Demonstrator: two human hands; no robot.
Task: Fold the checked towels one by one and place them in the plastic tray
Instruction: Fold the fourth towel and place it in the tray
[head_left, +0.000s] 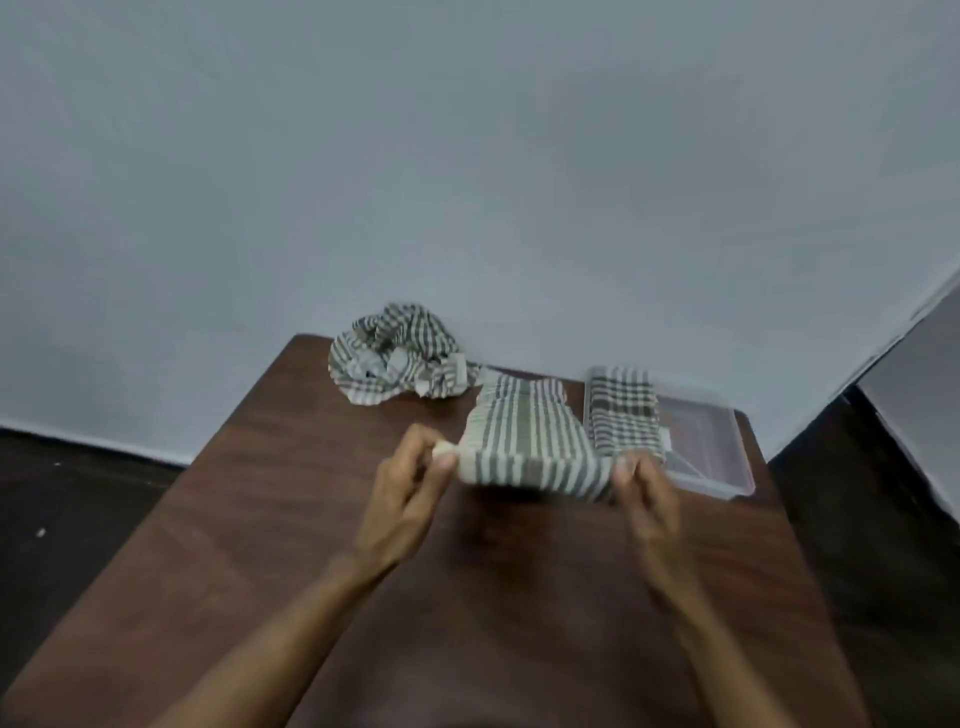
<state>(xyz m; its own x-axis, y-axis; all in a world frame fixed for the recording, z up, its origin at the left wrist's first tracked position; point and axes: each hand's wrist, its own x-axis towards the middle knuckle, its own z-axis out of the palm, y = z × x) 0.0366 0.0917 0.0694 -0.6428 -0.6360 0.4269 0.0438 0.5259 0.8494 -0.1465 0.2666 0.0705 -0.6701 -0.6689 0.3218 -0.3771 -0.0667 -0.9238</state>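
- A grey-and-white checked towel (524, 441), partly folded, is held over a dark wooden table (291, 519), its long axis running left to right and its stripes running away from the person.
- The left hand (410, 499) pinches the towel's near-left corner; the right hand (644, 493), blurred, grips the near-right corner.
- Just right of it, a folded checked towel (626, 415) lies in the clear plastic tray (727, 467).
- A crumpled heap of checked towels (400, 358) sits at the far edge against the wall (467, 156).
- No writing is legible.

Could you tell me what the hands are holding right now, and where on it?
A checked towel, pinched at its near corners: left hand at one, right hand at the other.
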